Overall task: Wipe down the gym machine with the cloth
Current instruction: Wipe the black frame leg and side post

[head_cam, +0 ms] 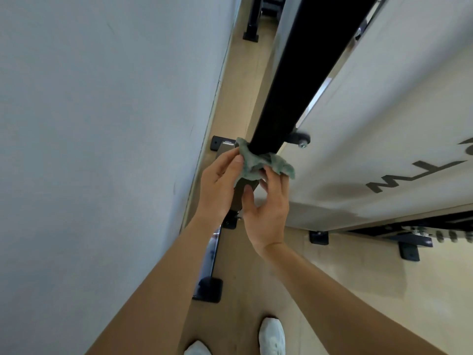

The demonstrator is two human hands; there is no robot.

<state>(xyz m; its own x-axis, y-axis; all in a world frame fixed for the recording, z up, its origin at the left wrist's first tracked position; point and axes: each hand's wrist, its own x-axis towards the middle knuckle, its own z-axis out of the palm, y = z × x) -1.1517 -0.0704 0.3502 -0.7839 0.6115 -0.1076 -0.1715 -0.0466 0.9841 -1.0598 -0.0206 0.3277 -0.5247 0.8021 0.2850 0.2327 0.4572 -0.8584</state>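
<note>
Softly crumpled green cloth against smooth, boxy black post.

The person's forearms are bare from the lower edge of the view up to the wrists, the left hand and the right hand are uncovered too, and the feet wear white trainers with rounded toes, the right one faintly grey-marked.

The cloth is mottled green, the machine post black, the side panel off-white with dark lettering.
</note>
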